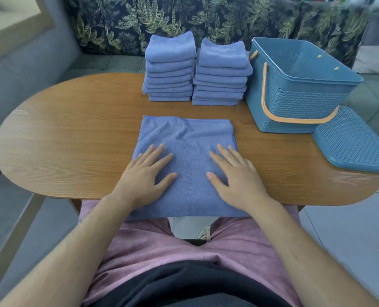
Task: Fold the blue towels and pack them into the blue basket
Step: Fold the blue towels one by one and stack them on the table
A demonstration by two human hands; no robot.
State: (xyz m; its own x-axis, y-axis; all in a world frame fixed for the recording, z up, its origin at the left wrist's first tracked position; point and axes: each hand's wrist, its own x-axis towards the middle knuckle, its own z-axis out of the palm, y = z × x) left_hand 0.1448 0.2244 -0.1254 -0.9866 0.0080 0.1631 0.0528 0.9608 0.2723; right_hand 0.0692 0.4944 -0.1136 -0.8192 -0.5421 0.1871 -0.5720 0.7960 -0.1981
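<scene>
Blue towel (188, 138) lies flat under both hands at the near edge of the wooden surface (73, 140).
The left hand (144, 173) and right hand (235, 173) press on it palm-down, each grip wide with fingers straight and spread; the towel's near hem hangs over the edge. A left stack of folded towels (169, 69) and a right stack (221, 74) stand side by side at the far edge. The blue basket (295, 100) stands just beside them, and its lid (352, 142) lies at the right edge.

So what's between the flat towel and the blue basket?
Just bare wooden table between the flat towel and the basket, seen in the head view.
</scene>
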